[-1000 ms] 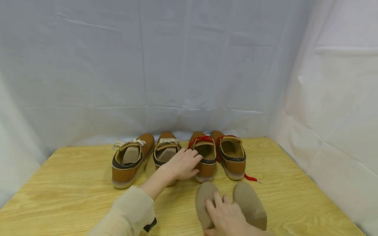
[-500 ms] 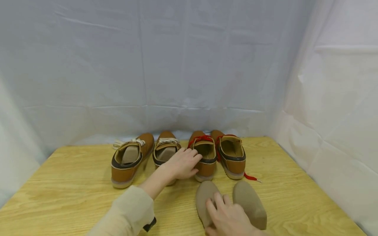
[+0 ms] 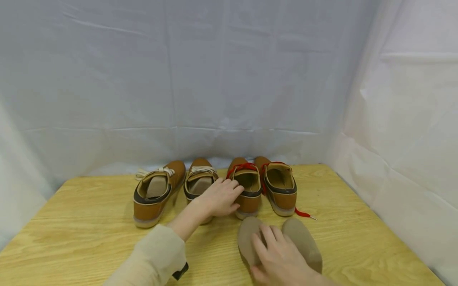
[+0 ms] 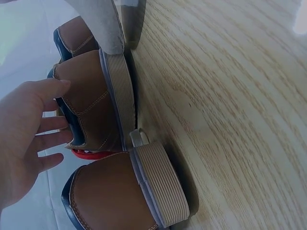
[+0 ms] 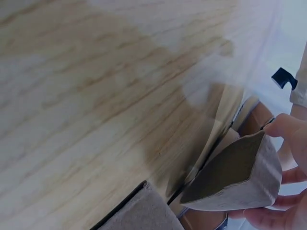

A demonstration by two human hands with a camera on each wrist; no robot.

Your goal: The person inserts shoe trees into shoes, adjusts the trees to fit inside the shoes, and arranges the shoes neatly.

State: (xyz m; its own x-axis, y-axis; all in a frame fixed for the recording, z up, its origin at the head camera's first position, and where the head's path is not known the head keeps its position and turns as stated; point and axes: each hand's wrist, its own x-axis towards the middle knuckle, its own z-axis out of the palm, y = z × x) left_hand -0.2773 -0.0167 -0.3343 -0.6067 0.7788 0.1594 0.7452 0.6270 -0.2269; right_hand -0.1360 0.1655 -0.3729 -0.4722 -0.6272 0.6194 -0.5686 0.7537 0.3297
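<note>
My left hand (image 3: 220, 198) is at the collar of the left red-laced brown shoe (image 3: 249, 204). In the left wrist view its thumb lies on the outside of the heel (image 4: 86, 81), and the fingers reach over the collar. My right hand (image 3: 282, 254) grips a hollow, beige-grey shoe insert (image 3: 246, 238) with a rounded toe, just in front of that shoe. Thumb and fingers hold the insert's blunt end (image 5: 264, 177) in the right wrist view. A matching insert (image 3: 302, 242) lies on the table, partly hidden by the right hand.
A second red-laced shoe (image 3: 282, 190) stands to the right, its loose lace end (image 3: 304, 213) on the wooden table (image 3: 358, 238). On the left are two white-laced shoes (image 3: 146, 210) with inserts inside. A pale sheet (image 3: 214, 79) hangs behind.
My right hand has shifted slightly forward with the left insert, whose toe has come nearer the red-laced shoe. The left hand stays at the shoe's collar.
</note>
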